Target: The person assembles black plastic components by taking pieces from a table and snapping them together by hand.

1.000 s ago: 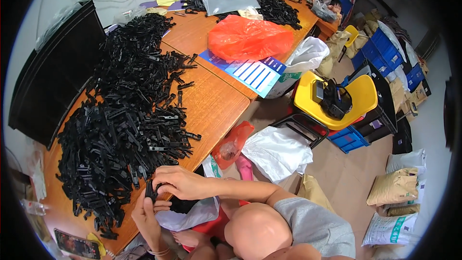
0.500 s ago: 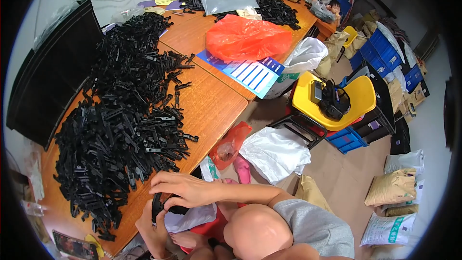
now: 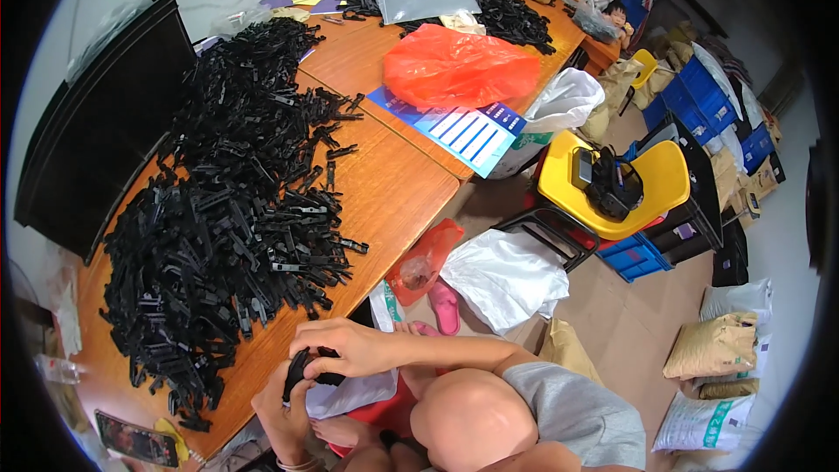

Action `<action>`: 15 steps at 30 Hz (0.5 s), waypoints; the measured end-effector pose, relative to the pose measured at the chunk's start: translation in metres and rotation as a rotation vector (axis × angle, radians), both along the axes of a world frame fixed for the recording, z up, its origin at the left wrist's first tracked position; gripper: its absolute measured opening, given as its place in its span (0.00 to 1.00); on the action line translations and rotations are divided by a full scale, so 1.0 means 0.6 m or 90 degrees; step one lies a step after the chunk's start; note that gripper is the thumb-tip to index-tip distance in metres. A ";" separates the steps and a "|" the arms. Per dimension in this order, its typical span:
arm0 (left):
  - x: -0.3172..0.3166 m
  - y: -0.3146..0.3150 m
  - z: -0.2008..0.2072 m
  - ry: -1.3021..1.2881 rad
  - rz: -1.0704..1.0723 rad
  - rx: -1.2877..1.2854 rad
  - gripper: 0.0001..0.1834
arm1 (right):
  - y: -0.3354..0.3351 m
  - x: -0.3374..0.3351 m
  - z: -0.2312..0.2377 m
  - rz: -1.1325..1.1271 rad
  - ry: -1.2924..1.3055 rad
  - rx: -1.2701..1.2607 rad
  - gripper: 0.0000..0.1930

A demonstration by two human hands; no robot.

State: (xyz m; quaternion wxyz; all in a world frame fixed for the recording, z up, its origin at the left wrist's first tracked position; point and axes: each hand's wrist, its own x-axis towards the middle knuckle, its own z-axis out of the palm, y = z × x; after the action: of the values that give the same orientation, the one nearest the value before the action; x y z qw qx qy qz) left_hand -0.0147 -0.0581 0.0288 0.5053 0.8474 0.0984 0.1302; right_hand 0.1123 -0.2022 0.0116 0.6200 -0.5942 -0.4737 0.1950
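A long heap of small black plastic clips [image 3: 201,271] covers the left side of the wooden table [image 3: 393,157]. At the table's near edge, my left hand [image 3: 284,406] is closed round black plastic clips [image 3: 297,374]; how many it holds is hidden. My right hand [image 3: 345,348] reaches in from the right, its fingers curled over the same spot. Thumb and fingers of that hand pinch at the black pieces, some of which show dark under the palm. Both hands meet just off the heap's near end.
A black bin [image 3: 105,122] leans behind the heap. Further back lie an orange-red plastic bag [image 3: 459,65], a blue printed sheet [image 3: 454,131] and more clips [image 3: 516,22]. A phone [image 3: 135,439] rests at the near left. A yellow chair [image 3: 647,192] stands right; two people sit far off.
The right hand's fingers have curled in more tightly over the black pieces in the left hand. The whole view has shifted slightly.
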 end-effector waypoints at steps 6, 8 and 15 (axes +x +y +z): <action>-0.004 -0.008 0.003 0.014 0.000 0.009 0.10 | 0.000 0.000 -0.014 0.001 -0.049 0.023 0.10; -0.003 0.002 0.006 0.034 -0.004 0.020 0.11 | 0.010 -0.001 -0.023 0.002 -0.070 0.029 0.10; 0.015 0.018 0.005 0.000 -0.108 0.037 0.16 | -0.026 0.017 0.004 0.009 -0.076 -0.149 0.11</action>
State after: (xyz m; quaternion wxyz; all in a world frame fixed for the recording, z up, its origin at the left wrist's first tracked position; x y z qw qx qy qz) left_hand -0.0057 -0.0473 0.0316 0.4895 0.8671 0.0226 0.0900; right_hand 0.1224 -0.2176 0.0143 0.5159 -0.6696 -0.4879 0.2177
